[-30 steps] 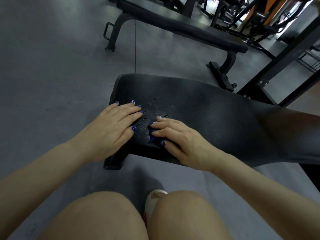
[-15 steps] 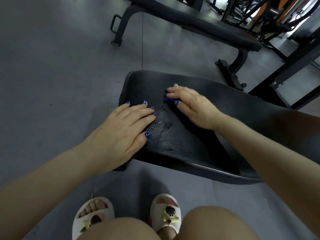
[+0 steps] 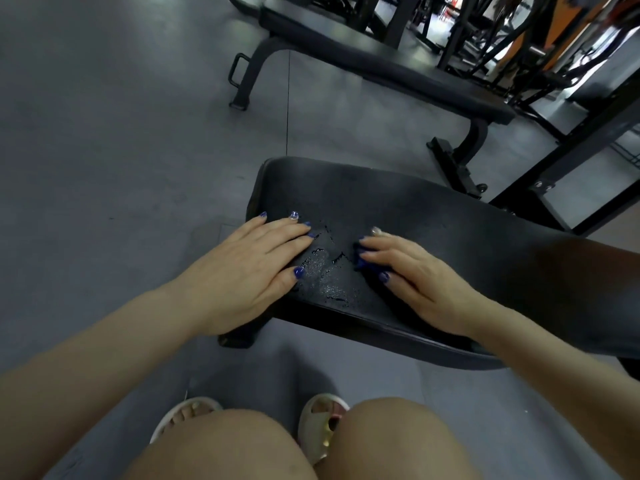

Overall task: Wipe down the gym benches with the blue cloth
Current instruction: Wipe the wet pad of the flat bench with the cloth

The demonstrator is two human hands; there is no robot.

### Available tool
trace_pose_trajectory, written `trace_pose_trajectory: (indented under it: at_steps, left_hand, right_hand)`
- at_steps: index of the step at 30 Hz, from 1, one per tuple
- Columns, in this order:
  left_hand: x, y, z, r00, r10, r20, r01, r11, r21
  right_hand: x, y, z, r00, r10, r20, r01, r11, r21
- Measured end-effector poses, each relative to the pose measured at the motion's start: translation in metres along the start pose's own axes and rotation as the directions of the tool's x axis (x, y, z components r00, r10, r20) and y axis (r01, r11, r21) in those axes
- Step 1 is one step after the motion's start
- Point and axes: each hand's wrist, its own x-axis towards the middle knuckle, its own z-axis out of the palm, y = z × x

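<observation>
My left hand (image 3: 249,271) lies flat, fingers together, on the wet black padded bench (image 3: 450,244); my right hand (image 3: 419,278), fingers straight, presses the crumpled blue cloth (image 3: 363,259).

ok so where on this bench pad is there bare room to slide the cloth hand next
Free: the dry stretch of the near bench beyond both hands toward its far edge, and the long run off to the right. Crowded: the near-left corner, where the left hand lies flat, the wet patch sits between, and the right hand presses the blue cloth.
</observation>
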Motion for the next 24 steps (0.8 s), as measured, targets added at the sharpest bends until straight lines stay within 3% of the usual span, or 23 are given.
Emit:
trace_pose_trajectory:
  at_steps: [7, 12, 15, 21, 24]
  left_hand:
    - [-0.025, -0.018, -0.01, 0.999, -0.001, 0.05, -0.001, 0.999, 0.04]
    - [-0.027, -0.015, -0.007, 0.998, -0.03, 0.06, 0.031, 0.999, -0.018]
    - [-0.029, -0.013, -0.007, 0.998, -0.048, 0.05, 0.05, 0.998, -0.045]
    - [-0.03, -0.018, -0.002, 0.999, -0.037, 0.031, 0.038, 0.998, -0.044]
    - [-0.03, -0.019, 0.001, 1.0, -0.015, 0.014, 0.016, 0.998, -0.056]
  right_hand:
    - [-0.046, 0.008, -0.009, 0.997, 0.07, -0.036, -0.071, 0.997, -0.021]
    - [0.01, -0.054, 0.021, 0.986, -0.154, -0.055, 0.154, 0.988, -0.018]
    - [0.031, -0.078, 0.033, 0.977, -0.207, -0.053, 0.206, 0.978, -0.016]
    - [-0.008, -0.056, 0.012, 0.986, -0.157, 0.052, 0.157, 0.988, 0.012]
    - [0.022, -0.035, 0.009, 0.998, -0.06, 0.007, 0.06, 0.998, 0.029]
